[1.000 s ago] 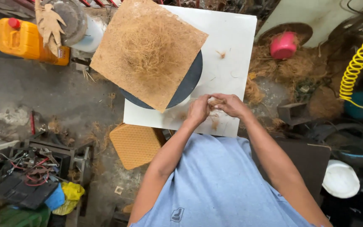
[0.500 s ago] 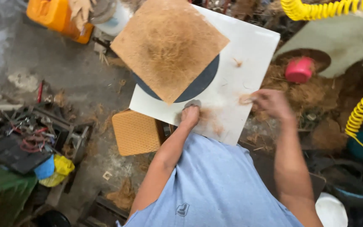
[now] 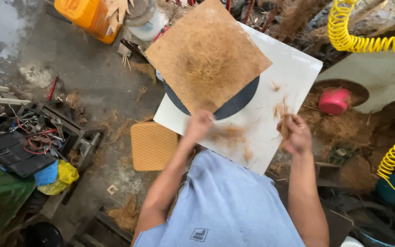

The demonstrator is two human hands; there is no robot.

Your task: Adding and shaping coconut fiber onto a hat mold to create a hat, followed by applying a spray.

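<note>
A white square board point(image 3: 293, 73) carries a dark round disc point(image 3: 241, 103) with a square coir fibre mat point(image 3: 206, 57) laid across it — already in place. On the board's near edge loose coir fibre point(image 3: 232, 136) lies scattered, not yet gathered. The right hand point(image 3: 296, 135) grips a fibre tuft point(image 3: 283, 120); the left hand point(image 3: 199, 126) is blurred — its grip cannot be told.
</note>
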